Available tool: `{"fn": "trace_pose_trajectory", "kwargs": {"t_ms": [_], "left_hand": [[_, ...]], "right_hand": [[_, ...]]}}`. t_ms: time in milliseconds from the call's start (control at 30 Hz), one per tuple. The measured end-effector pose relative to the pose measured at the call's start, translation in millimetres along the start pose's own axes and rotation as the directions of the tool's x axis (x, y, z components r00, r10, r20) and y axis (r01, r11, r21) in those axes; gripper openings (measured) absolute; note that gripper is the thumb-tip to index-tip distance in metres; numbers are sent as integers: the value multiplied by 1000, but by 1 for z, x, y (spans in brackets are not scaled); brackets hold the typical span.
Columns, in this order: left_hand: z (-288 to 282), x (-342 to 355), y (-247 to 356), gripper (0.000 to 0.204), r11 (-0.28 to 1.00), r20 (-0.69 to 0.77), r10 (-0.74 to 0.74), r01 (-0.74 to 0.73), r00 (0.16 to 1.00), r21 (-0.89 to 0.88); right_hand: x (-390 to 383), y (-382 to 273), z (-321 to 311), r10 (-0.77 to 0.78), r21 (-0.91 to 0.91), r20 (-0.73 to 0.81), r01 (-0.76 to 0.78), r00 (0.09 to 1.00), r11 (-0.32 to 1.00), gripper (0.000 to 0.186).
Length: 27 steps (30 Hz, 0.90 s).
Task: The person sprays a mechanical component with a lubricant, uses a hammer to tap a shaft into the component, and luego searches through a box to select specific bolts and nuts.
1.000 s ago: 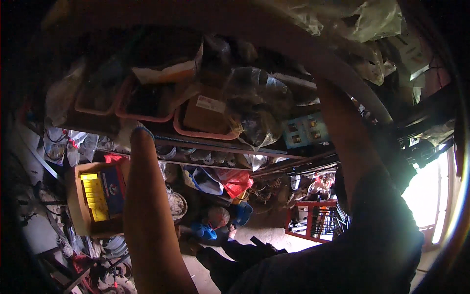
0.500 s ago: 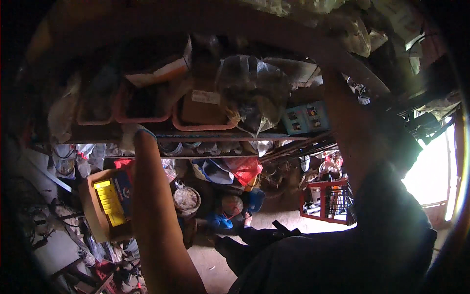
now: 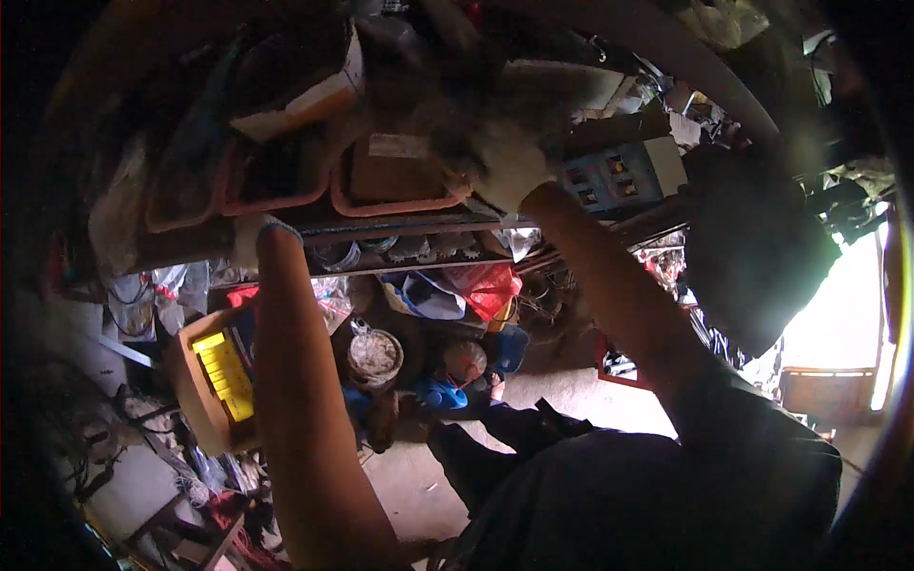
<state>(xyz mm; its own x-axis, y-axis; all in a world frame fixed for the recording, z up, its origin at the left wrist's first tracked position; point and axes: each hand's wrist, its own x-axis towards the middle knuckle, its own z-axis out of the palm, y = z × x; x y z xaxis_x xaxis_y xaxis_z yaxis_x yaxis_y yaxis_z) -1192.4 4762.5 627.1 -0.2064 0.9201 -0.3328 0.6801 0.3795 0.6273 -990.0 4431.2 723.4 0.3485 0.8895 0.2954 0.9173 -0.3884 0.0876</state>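
Observation:
My left hand (image 3: 249, 240), in a pale glove with a blue cuff, is at the front edge of the shelf (image 3: 381, 228); its fingers are too dim to make out. My right hand (image 3: 511, 169), also in a pale glove, reaches over the shelf between a pink-rimmed tray (image 3: 400, 208) and a blue box with small pictures (image 3: 614, 179). Its fingers are lost in shadow and blur, so what they touch is hidden. In the tray lies a brown cardboard piece (image 3: 395, 176) with a pale label.
Left of that tray is another pink-rimmed tray (image 3: 276, 204) under an open carton (image 3: 309, 105). Below the shelf are a carton of yellow boxes (image 3: 205, 419), a bucket of whitish stuff (image 3: 374, 357), a red plastic bag (image 3: 486, 288) and a blue container (image 3: 512, 347).
My right arm, raised before with its hand out of plain sight, has come down and left to where a clear plastic bag lay. My left hand stays at the shelf edge. The view has shifted slightly.

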Motion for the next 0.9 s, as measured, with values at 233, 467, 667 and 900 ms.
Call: {"fn": "trace_pose_trajectory", "kwargs": {"t_ms": [233,467,667,900], "left_hand": [[1,1,-5,74,999,8,40,-41,999,33],[-3,3,-5,74,995,22,52,-53,998,84],[1,0,-10,74,993,16,44,-46,999,109],[5,5,-24,75,986,-49,38,-29,998,163]], "right_hand": [[-2,-13,11,278,246,16,-273,961,930,43],[7,23,-83,226,-127,-8,-225,974,966,39],[-66,94,-92,94,-450,-1,-85,996,889,37],[-66,161,-72,387,-254,-246,-445,889,859,43]]}}
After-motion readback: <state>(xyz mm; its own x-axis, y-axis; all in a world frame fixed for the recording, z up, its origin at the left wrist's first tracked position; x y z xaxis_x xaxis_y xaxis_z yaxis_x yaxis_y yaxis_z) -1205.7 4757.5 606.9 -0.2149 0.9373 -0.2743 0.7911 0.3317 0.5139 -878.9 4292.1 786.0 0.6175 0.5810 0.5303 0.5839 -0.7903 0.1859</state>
